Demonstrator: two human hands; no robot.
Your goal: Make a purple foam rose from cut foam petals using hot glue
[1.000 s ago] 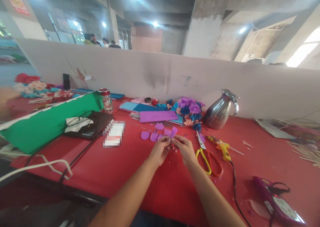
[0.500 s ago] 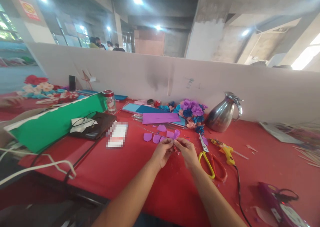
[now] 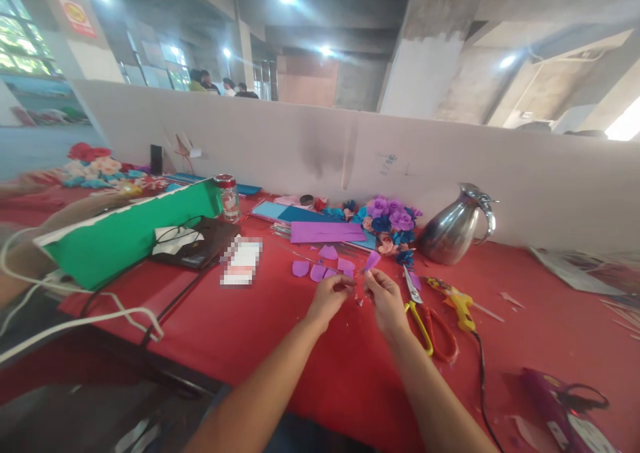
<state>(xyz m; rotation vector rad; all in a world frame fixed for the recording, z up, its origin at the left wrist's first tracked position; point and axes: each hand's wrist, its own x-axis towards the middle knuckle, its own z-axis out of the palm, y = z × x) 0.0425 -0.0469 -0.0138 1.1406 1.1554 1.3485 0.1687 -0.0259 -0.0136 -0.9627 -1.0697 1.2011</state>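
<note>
My right hand (image 3: 385, 301) pinches a small rolled purple paper petal (image 3: 372, 260), which points up from the fingertips. Just to its left is my left hand (image 3: 330, 300), apart from the roll, its fingers curled with tips close together. Whether anything small sits between them I cannot make out. Several cut purple paper petals (image 3: 301, 268) lie on the red table (image 3: 250, 326) beyond the left hand. Scissors (image 3: 425, 323) with yellow and red handles rest open-bladed beside my right wrist. A yellow glue gun (image 3: 457, 305) lies further right.
Behind the petals are a purple paper sheet (image 3: 325, 232) and a heap of paper flowers (image 3: 390, 216). A metal jug (image 3: 453, 230) stands at back right. A green board (image 3: 125, 236), lidded glass jar (image 3: 229, 200) and white cable (image 3: 100, 316) are left; another person's arm (image 3: 60, 220) reaches behind the board.
My hands have parted: the left has drawn off the purple roll, and the right now holds it alone, slightly further right. The whole view has shifted a little.
</note>
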